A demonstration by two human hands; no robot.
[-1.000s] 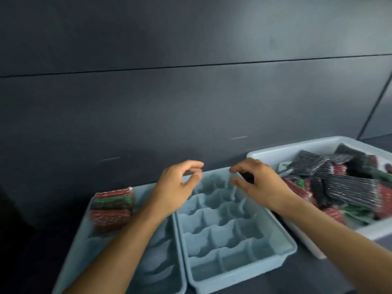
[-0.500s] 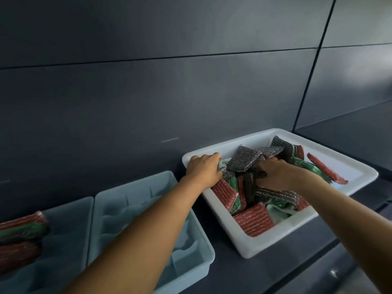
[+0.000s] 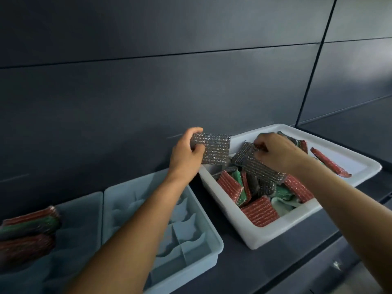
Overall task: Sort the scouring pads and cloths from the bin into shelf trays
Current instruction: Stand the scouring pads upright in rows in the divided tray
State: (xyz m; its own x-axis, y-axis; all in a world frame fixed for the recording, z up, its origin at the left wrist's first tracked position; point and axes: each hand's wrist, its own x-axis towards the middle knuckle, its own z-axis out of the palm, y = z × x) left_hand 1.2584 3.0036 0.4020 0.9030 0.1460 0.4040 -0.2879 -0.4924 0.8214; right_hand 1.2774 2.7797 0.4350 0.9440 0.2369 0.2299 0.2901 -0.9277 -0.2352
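Note:
A white bin (image 3: 265,232) on the right of the shelf holds several red, green and silver-grey scouring pads. My left hand (image 3: 185,154) holds one silver-grey pad (image 3: 214,148) lifted above the bin's left rim. My right hand (image 3: 277,150) pinches a second silver-grey pad (image 3: 254,164) that still lies on the pile in the bin. Two light blue trays stand to the left: a divided tray (image 3: 191,238) under my left forearm, and a far-left tray (image 3: 84,219) with a stack of red and green pads (image 3: 27,232).
A dark panelled wall (image 3: 191,81) rises directly behind the trays and bin. The dark shelf's front edge (image 3: 318,247) runs along the lower right. One red pad (image 3: 329,165) lies alone at the bin's far right.
Both hands moved from above the divided tray to the white bin. My left hand has lifted a silver-grey pad out, and my right hand has taken hold of another on the pile.

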